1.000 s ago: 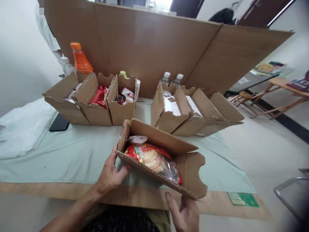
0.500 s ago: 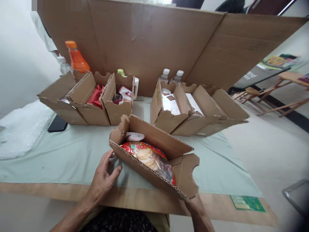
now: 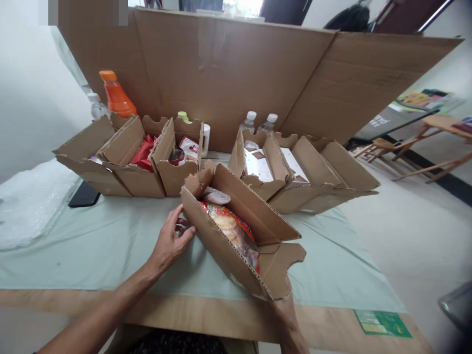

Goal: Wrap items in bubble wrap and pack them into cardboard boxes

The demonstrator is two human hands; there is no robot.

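A long open-topped cardboard box (image 3: 228, 258) sits at an angle in front of me. Inside it lie a clear and red snack packet (image 3: 232, 226) with pale round pieces and a whitish wrapped item (image 3: 216, 195). My left hand (image 3: 172, 239) is at the box's far left corner, fingers spread apart with the tips at the cardboard. At the near right end, my right hand (image 3: 284, 302) holds the box from below; its fingers are hidden behind the cardboard.
Cardboard bins with a red packet (image 3: 143, 153) and white boxes (image 3: 258, 164) stand along the back, before a tall cardboard panel (image 3: 236, 78). Bottles, including an orange one (image 3: 120, 101), stand behind them. A black phone (image 3: 84, 194) and bubble wrap (image 3: 33, 201) lie left.
The box has turned clockwise, its far end swinging away and right. My left hand has moved forward and right to its corner, while my right hand has shifted slightly left.
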